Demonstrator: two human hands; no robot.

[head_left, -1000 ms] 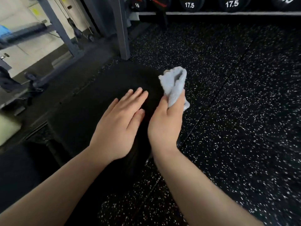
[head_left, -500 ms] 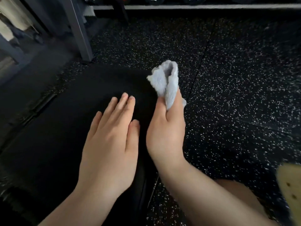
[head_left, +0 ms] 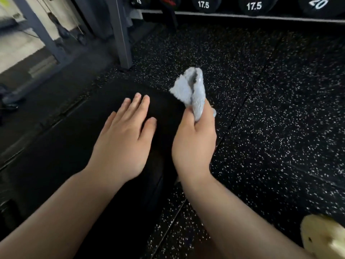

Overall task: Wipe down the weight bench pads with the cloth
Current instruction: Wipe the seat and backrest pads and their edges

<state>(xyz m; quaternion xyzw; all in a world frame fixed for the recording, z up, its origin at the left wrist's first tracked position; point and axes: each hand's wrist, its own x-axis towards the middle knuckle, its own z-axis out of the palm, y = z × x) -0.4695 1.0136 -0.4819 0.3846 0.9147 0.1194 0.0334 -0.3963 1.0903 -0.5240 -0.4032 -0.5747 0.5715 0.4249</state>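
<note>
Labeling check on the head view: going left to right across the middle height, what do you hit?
Bench pad → left hand, flat on the pad → right hand, gripping the blue cloth → speckled floor.

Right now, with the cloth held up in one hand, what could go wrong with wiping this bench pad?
1. The right hand holds the light blue cloth bunched, beside the bench pad, so it may wipe poorly.
2. The left hand lies flat on the pad, so the part under it could be missed.
</note>
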